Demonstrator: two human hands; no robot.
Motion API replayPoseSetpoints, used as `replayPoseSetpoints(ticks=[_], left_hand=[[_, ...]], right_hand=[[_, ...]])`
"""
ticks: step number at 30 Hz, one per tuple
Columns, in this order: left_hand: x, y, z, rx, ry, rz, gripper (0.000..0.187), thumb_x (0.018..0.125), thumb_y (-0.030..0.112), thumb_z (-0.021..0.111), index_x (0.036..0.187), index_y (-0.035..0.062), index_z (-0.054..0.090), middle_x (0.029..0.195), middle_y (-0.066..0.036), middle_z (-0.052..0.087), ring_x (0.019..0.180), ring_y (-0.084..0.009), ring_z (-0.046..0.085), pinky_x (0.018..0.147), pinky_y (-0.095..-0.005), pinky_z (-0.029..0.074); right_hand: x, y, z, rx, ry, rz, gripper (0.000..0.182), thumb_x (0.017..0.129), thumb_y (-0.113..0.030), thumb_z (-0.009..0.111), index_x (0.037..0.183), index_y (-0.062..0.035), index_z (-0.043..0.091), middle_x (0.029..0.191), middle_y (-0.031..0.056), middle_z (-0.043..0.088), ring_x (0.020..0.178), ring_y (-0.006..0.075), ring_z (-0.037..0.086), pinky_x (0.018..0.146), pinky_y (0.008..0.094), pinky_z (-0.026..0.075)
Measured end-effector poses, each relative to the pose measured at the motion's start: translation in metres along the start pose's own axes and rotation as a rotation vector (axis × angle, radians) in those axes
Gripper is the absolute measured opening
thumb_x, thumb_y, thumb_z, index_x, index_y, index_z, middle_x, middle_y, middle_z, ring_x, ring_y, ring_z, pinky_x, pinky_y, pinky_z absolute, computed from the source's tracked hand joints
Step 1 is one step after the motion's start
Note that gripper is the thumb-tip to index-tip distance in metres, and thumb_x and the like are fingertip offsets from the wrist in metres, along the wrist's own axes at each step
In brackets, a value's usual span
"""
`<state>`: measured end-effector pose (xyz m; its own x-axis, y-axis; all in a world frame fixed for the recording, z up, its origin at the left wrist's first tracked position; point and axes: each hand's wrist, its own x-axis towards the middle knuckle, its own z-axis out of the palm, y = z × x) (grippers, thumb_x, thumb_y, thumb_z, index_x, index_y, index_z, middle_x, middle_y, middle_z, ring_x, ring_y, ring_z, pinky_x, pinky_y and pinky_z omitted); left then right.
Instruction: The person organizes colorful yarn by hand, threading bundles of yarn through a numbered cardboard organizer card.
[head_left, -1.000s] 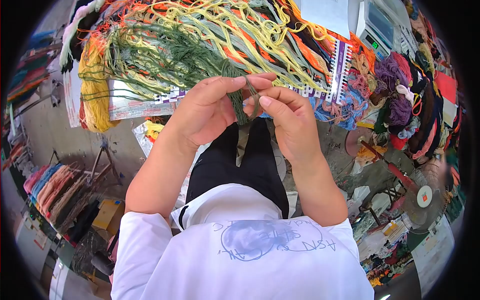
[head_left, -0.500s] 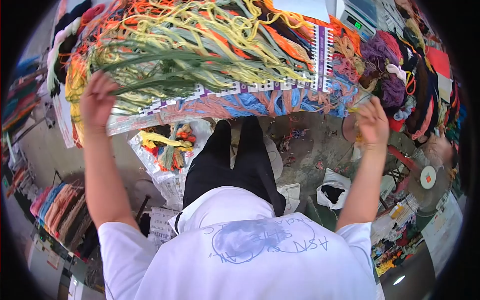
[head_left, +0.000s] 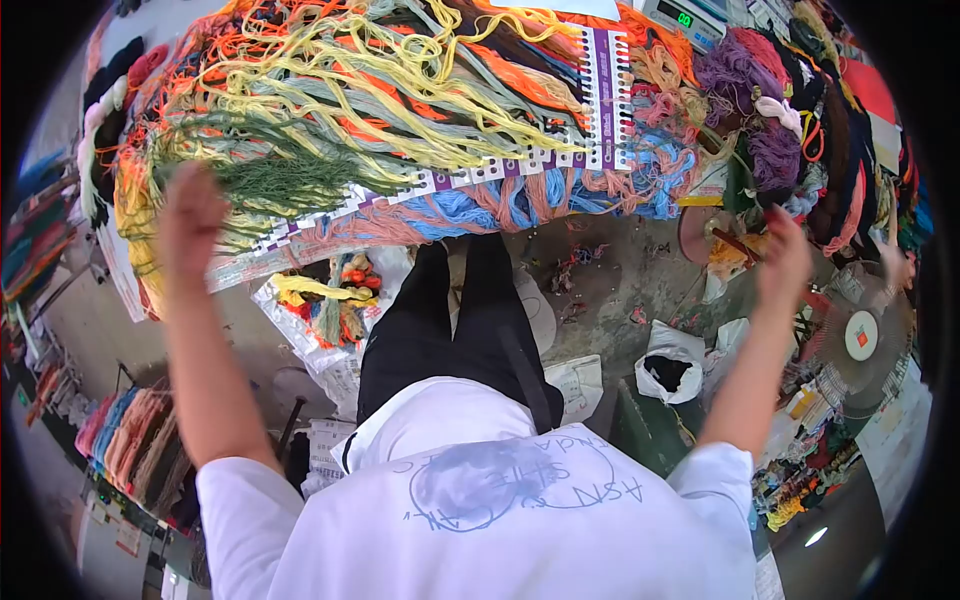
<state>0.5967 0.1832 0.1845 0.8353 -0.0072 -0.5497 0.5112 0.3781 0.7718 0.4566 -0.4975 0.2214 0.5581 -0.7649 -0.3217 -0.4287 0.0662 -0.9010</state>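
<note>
My left hand is blurred at the left end of the table, beside dark green threads; its fingers are smeared, so its hold is unclear. Pale yellow threads and orange ones lie across the table above punched white cards with purple bands. Blue and pink yarn runs along the front edge. Off the table's right front, near a purple yarn bundle, is my right hand, its fingers blurred too.
A scale with a green display stands at the back right. At the right are a fan and part of another person's hand. A white bag and a bundle of coloured yarn lie below the table.
The dark green threads, stretched up from my left hand before, now lie lower on the pile. My right hand has moved right and down. The view has shifted slightly.
</note>
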Motion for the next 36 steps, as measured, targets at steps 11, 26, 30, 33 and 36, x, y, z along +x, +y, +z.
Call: replayPoseSetpoints(ticks=[11,26,30,33,36], left_hand=[[0.016,-0.258,0.165,0.656,-0.042,-0.292,0.022,0.081,0.010,0.055,0.100,0.0018,0.062,0.072,0.000,0.053,0.059,-0.0085,0.045,0.053,-0.0237,0.035],[0.018,-0.261,0.172,0.293,0.027,-0.440,0.009,0.081,0.015,0.064,0.085,0.0063,0.063,0.062,0.005,0.050,0.046,-0.0043,0.038,0.041,-0.0217,0.028],[0.009,-0.249,0.170,0.256,0.158,-0.321,0.011,0.081,0.014,0.061,0.087,0.0049,0.060,0.067,0.003,0.050,0.050,-0.0057,0.039,0.044,-0.0227,0.033],[-0.003,-0.210,0.143,-0.201,0.089,-0.418,0.011,0.080,0.014,0.057,0.089,0.0071,0.056,0.080,0.000,0.054,0.046,-0.0061,0.036,0.046,-0.0238,0.035],[-0.014,-0.180,0.112,-0.679,-0.242,-0.639,0.009,0.084,0.013,0.048,0.087,0.0066,0.053,0.079,0.000,0.051,0.038,-0.0055,0.028,0.044,-0.0226,0.033]], right_hand=[[-0.141,0.166,0.264,-0.351,-0.628,-0.110,0.014,0.072,-0.017,0.070,0.078,-0.0039,0.069,0.075,0.0088,0.067,0.066,0.0194,0.064,0.062,0.0292,0.049],[-0.152,0.172,0.255,-0.424,-0.648,-0.475,0.015,0.075,-0.010,0.064,0.089,-0.0065,0.068,0.085,0.0064,0.061,0.071,0.0249,0.061,0.062,0.0330,0.049],[-0.143,0.153,0.250,-0.515,-0.716,-0.428,0.024,0.074,-0.010,0.064,0.098,-0.0097,0.067,0.093,0.0058,0.060,0.069,0.0253,0.061,0.062,0.0331,0.049],[-0.132,0.148,0.249,-0.751,-0.700,-0.673,0.022,0.073,-0.011,0.065,0.094,-0.0107,0.066,0.092,0.0055,0.056,0.073,0.0241,0.060,0.063,0.0355,0.049],[-0.123,0.147,0.251,-0.935,-0.663,-0.823,0.016,0.071,-0.010,0.065,0.086,-0.0103,0.065,0.087,0.0050,0.054,0.081,0.0237,0.058,0.065,0.0366,0.048]])
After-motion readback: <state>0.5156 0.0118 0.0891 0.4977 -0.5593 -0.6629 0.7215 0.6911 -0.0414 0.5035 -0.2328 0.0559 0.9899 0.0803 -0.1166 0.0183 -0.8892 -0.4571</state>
